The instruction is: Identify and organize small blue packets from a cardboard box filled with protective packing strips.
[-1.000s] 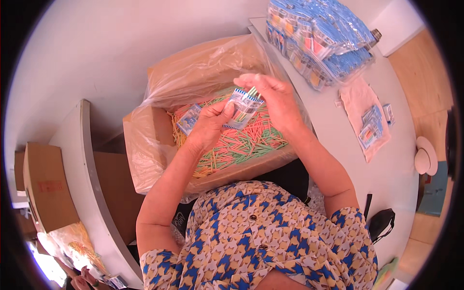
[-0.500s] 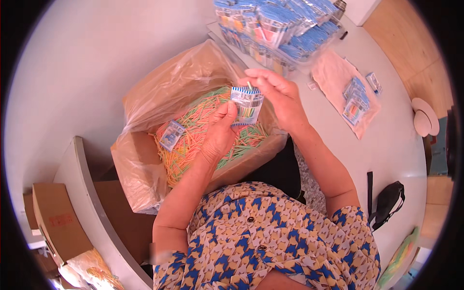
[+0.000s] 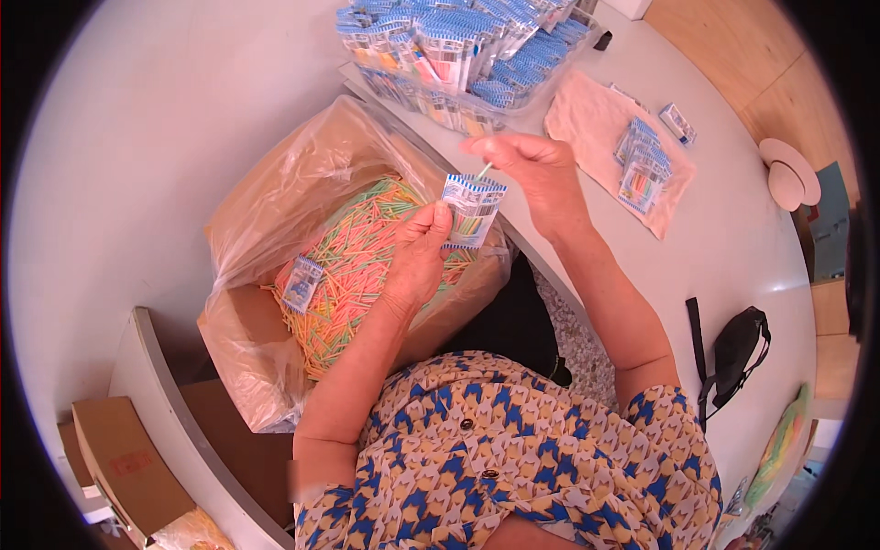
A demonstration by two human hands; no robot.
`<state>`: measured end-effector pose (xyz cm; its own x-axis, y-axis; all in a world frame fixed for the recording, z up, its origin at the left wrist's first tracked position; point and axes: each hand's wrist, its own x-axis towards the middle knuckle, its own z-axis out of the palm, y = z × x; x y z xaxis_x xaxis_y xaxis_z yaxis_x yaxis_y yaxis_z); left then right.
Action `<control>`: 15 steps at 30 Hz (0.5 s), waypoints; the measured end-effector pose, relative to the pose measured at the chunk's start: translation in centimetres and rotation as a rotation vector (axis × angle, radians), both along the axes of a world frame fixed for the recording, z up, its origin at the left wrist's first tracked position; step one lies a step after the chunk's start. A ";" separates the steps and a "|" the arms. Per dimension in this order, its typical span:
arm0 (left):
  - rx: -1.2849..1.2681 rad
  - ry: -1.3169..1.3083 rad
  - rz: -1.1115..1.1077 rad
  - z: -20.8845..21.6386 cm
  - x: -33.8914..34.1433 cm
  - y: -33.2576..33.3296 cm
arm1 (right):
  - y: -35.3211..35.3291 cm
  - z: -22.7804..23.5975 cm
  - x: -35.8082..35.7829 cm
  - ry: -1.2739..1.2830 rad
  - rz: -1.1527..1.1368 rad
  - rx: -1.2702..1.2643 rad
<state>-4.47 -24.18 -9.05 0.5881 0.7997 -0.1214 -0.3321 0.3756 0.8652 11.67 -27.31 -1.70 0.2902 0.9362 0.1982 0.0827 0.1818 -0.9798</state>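
My left hand (image 3: 417, 252) pinches a small clear packet (image 3: 472, 215) with a blue-striped top edge and several coloured sticks inside. Just above the packet's top, my right hand (image 3: 543, 174) is closed, holding a thin pale green stick (image 3: 485, 170) between thumb and fingers. The stick's lower end is at the packet's mouth; whether it is inside I cannot tell. Both hands are over a cardboard box (image 3: 240, 344) lined with clear plastic. Loose thin sticks (image 3: 353, 261) in pink, orange, yellow and green fill it, and another packet (image 3: 302, 284) lies on them.
Beyond the box, a clear plastic bin (image 3: 518, 117) is heaped with blue-topped packets (image 3: 449, 46). On the table at right lies a pink cloth (image 3: 587, 115) with several packets (image 3: 645, 179). Farther right are a black bag (image 3: 741, 356) and a closed cardboard box (image 3: 128, 463) stands lower left.
The whole view has shifted a little. My right hand has drawn slightly up from the packet, and more of the stick shows. The packet's top looks wider apart.
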 end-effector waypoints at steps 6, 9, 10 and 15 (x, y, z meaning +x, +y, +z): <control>-0.101 -0.177 -0.043 0.5 1.2 -0.5 | -0.8 -1.9 1.6 -0.011 0.084 -0.025; -0.040 -0.187 -0.122 -0.4 1.1 -0.1 | -1.7 -2.9 1.9 -0.168 0.074 -0.025; -0.042 -0.187 -0.132 -0.6 1.3 -0.4 | -1.9 -3.3 1.8 -0.147 0.021 -0.039; -0.090 -0.152 -0.115 -0.7 2.1 -0.8 | -2.9 -2.5 3.6 -0.233 -0.064 -0.251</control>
<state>-2.33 -24.96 -9.76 0.6921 0.7159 -0.0917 -0.4069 0.4919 0.7698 15.27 -30.20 -4.23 0.3244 0.9454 0.0320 0.3130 -0.0753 -0.9468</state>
